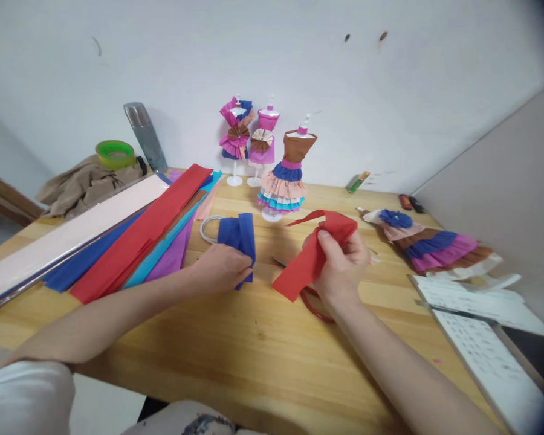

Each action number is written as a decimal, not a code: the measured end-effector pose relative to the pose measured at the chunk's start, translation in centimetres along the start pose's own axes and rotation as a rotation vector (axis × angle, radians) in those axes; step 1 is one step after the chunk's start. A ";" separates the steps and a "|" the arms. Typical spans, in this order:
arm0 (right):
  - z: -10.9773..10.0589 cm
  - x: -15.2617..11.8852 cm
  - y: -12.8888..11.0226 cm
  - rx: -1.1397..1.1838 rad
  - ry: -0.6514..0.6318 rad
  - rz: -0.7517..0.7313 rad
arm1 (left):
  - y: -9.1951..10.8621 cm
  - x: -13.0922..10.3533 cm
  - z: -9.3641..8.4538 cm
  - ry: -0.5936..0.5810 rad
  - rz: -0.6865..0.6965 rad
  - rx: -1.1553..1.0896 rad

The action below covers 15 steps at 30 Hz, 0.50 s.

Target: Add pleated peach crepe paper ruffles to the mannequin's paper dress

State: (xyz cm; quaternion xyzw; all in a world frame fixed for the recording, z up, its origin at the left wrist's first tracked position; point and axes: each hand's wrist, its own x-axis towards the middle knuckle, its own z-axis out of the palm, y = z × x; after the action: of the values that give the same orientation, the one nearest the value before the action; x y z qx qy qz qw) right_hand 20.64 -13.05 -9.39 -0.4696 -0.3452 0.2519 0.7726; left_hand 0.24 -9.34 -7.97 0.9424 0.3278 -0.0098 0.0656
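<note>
My right hand [342,263] pinches a folded strip of red crepe paper [299,272] between thumb and fingers, raised over the wooden table. One narrow end of the strip curls off to the left. Under this hand lies a pair of scissors [317,309] with red handles, partly covered by the hand and the paper. My left hand [224,266] has its fingers closed at the lower right edge of a piece of blue crepe paper [236,232], low over the table. Behind the blue piece shows a roll of white tape [207,229].
Long crepe paper strips [149,226] in several colours lie at the left. Three small dress forms [288,175] in paper dresses stand near the wall. A bottle [145,136] and green tape [115,154] are back left. Another paper dress [439,241] and a printed board [466,326] lie right.
</note>
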 end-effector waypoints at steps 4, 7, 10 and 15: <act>-0.4 1.4 0.1 -0.041 0.074 -0.067 | 2.6 2.0 1.4 0.002 0.034 0.118; -0.7 2.0 0.2 -0.053 0.074 -0.077 | 3.7 3.4 2.2 0.011 0.055 0.142; -0.7 2.0 0.4 -0.067 0.026 -0.021 | 4.2 4.1 2.7 0.007 0.049 0.120; -1.2 2.3 0.3 -0.209 -0.211 0.070 | 3.2 2.6 1.6 0.029 0.056 0.033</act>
State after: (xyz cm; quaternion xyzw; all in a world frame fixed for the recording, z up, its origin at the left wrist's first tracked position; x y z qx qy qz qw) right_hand 22.97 -11.92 -9.33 -0.5302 -0.4321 0.2893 0.6696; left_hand 4.33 -10.47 -9.36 0.9522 0.3021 0.0002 0.0457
